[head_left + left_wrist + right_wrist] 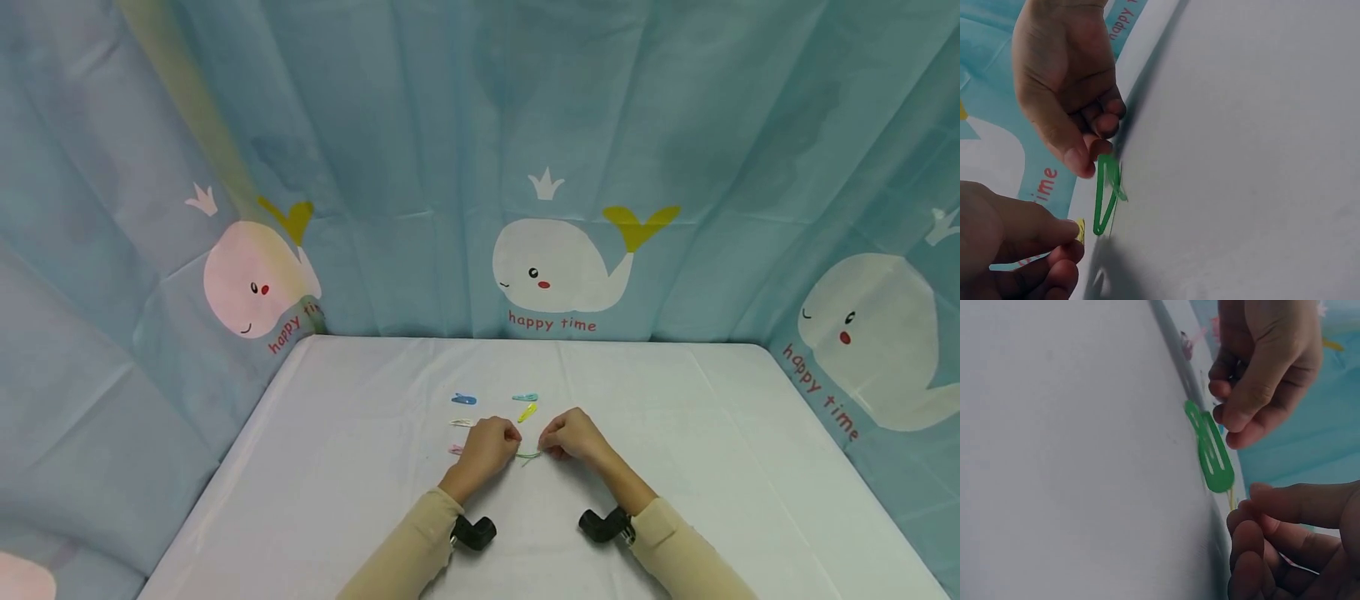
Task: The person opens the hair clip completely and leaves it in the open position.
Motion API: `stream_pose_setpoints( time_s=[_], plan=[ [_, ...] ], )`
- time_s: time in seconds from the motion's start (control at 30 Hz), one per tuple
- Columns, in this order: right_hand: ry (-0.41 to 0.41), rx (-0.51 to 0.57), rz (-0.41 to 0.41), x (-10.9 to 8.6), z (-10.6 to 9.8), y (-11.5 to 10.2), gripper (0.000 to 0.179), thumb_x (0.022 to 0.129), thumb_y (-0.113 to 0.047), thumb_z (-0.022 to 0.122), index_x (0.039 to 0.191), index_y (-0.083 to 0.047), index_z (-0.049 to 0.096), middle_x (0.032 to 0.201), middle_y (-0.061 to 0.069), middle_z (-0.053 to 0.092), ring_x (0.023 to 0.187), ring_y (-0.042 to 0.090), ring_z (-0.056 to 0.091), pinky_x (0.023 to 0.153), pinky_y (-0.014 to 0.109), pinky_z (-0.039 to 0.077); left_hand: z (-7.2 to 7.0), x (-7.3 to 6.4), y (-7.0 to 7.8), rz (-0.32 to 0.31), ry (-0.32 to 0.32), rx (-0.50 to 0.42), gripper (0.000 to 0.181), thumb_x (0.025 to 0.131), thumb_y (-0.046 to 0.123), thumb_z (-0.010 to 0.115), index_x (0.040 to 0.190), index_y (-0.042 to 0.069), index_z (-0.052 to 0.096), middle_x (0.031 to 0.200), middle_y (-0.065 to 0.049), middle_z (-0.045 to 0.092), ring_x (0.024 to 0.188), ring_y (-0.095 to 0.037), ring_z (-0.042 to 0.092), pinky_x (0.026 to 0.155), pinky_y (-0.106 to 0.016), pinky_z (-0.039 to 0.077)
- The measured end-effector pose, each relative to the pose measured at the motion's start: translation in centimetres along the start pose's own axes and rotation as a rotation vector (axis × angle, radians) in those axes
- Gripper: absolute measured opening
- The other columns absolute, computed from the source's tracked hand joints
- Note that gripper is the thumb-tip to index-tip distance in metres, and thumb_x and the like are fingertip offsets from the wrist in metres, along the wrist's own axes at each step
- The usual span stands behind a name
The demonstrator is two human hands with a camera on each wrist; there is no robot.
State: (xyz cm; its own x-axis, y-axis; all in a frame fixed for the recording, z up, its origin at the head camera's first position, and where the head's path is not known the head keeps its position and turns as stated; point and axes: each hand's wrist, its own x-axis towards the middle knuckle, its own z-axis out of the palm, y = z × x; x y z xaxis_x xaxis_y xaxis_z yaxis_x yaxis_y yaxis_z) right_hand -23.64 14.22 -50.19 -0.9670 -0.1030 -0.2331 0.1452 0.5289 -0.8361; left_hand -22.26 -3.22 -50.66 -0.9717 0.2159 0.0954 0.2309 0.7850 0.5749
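A green snap hair clip (528,455) is between my two hands, its parts spread apart. In the left wrist view, the clip's (1099,200) wide end meets the fingertips of my right hand (1075,87), which pinches it there. My left hand (487,448) is bent with thumb and forefinger together beside the narrow end. Whether it touches the clip is unclear; a small gap shows between the left hand (1010,237) and the clip. From the right wrist view, the clip's (1217,462) flat slotted face is visible, with my right hand (1297,537) below it.
Beyond my hands lie a yellow hair clip (527,412), a teal one (525,397) and a blue one (464,399). Left of my left hand are a white clip (462,422) and a pink one (455,450). A white cloth (360,467) covers the table; blue whale-print curtains (420,167) surround it.
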Motion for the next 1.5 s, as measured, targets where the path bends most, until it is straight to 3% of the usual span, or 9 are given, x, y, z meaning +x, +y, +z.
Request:
stream_pose_setpoints(
  time_s=[0.27,0.53,0.73,0.93,1.13,1.5],
  plan=[
    [0.033,-0.055,-0.044,1.8,-1.2,-0.9,0.007,0.083,-0.006,0.071,0.078,-0.002,0.074,0.064,0.000,0.063,0.055,0.013,0.053,0.052,0.025,0.042,-0.2,1.8,-0.4,-0.021,0.051,-0.012,0.006,0.085,0.007,0.069,0.081,0.008,0.074,0.078,-0.003,0.072,0.069,-0.014,0.062,0.065,-0.028,0.050],
    [0.054,-0.069,-0.035,3.4,-1.2,-1.7,0.008,0.083,-0.008,0.072,0.080,-0.001,0.074,0.063,0.002,0.062,0.055,0.013,0.052,0.052,0.025,0.042,0.2,3.0,-0.2,-0.109,0.046,-0.028,0.005,0.084,0.008,0.069,0.086,0.005,0.073,0.081,-0.004,0.070,0.070,-0.016,0.059,0.068,-0.031,0.050],
    [0.082,-0.101,-0.045,4.7,-1.0,-2.0,0.009,0.083,-0.009,0.072,0.080,-0.001,0.074,0.067,0.007,0.067,0.055,0.015,0.054,0.050,0.024,0.042,0.3,4.0,-0.1,-0.130,0.050,-0.010,0.006,0.083,0.010,0.071,0.086,0.006,0.073,0.081,-0.006,0.071,0.071,-0.019,0.062,0.067,-0.033,0.050],
    [0.090,-0.205,-0.079,5.8,-0.9,-1.8,0.016,0.084,-0.015,0.073,0.078,0.000,0.074,0.062,0.009,0.067,0.049,0.011,0.050,0.048,0.023,0.040,0.3,4.3,0.0,-0.159,0.013,-0.022,0.008,0.085,0.012,0.071,0.085,0.004,0.072,0.080,-0.007,0.070,0.069,-0.018,0.061,0.063,-0.032,0.050],
    [0.102,-0.303,-0.095,6.3,-0.7,-1.8,0.013,0.081,-0.014,0.074,0.075,-0.002,0.075,0.057,0.002,0.062,0.052,0.012,0.049,0.048,0.023,0.038,0.4,4.5,0.1,-0.155,0.002,-0.010,0.011,0.085,0.015,0.073,0.082,0.004,0.070,0.076,-0.006,0.068,0.064,-0.016,0.057,0.059,-0.029,0.047],
    [0.123,-0.314,-0.066,6.2,-0.5,-1.9,0.008,0.077,-0.008,0.074,0.074,-0.001,0.075,0.063,0.004,0.067,0.056,0.015,0.053,0.050,0.023,0.040,0.7,4.5,0.2,-0.132,0.003,-0.001,0.004,0.083,0.009,0.073,0.085,0.006,0.072,0.083,-0.007,0.071,0.071,-0.019,0.064,0.065,-0.031,0.051]
  ],
)
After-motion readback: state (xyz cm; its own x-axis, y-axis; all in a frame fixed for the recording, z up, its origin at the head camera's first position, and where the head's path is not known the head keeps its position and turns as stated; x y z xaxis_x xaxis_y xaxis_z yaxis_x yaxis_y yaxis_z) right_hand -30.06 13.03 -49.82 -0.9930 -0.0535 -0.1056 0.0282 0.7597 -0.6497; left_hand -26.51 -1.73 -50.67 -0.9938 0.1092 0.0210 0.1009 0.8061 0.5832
